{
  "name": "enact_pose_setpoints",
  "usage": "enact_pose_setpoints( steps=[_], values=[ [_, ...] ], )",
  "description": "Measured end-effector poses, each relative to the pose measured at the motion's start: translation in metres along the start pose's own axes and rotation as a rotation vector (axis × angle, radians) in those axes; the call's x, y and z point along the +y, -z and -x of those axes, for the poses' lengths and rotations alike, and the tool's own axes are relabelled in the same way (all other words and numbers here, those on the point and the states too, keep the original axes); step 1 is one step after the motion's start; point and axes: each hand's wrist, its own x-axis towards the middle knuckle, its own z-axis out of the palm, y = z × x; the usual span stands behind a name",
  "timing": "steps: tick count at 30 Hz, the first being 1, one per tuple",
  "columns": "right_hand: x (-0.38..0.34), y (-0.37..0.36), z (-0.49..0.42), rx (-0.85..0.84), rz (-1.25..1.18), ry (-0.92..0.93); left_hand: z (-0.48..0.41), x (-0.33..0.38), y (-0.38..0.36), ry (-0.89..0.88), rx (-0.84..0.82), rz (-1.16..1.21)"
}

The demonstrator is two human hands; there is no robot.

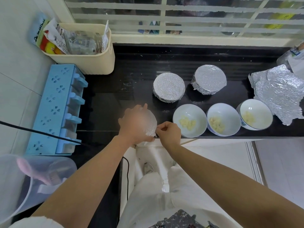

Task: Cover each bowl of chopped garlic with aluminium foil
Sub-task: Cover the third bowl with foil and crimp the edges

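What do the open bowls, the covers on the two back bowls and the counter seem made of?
The open bowls look like glazed ceramic: smooth, white, glossy highlights. The covers are aluminium foil: silvery, finely crinkled, folded down over the rims. The counter is probably polished black stone, as it reflects light.
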Motion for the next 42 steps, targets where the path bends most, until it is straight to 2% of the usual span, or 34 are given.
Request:
enact_pose_setpoints(
  steps=[11, 19, 23, 26, 28, 30, 31, 33, 36, 42],
  values=[
    [0.004, -0.004, 0.013, -0.095, -0.126, 0.017, -0.002, 0.001, -0.003, 0.040, 0.021, 0.027],
    [-0.023, -0.003, -0.017, -0.112, 0.081, 0.092, 0.009, 0.018, -0.003, 0.375, 0.087, 0.259],
    [-0.030, -0.003, -0.029, -0.113, 0.126, 0.099, 0.013, 0.019, 0.006, 0.483, -0.012, 0.417],
    [-0.029, -0.005, -0.034, -0.113, 0.141, 0.104, 0.016, 0.017, 0.010, 0.521, -0.088, 0.383],
    [-0.027, -0.006, -0.037, -0.124, 0.152, 0.123, 0.018, 0.015, 0.006, 0.456, -0.001, 0.295],
    [-0.026, -0.006, -0.039, -0.133, 0.158, 0.135, 0.018, 0.013, -0.001, 0.251, 0.141, 0.186],
    [-0.026, -0.005, -0.041, -0.140, 0.166, 0.137, 0.017, 0.012, -0.003, 0.139, 0.171, 0.128],
    [-0.026, -0.004, -0.043, -0.157, 0.181, 0.140, 0.013, 0.010, -0.006, 0.004, 0.129, 0.005],
    [-0.025, -0.004, -0.044, -0.161, 0.169, 0.140, 0.008, 0.006, -0.010, -0.016, 0.092, -0.105],
    [-0.018, 0.007, -0.030, -0.162, 0.137, 0.225, 0.008, 0.003, -0.018, -0.006, 0.215, -0.105]
  ],
)
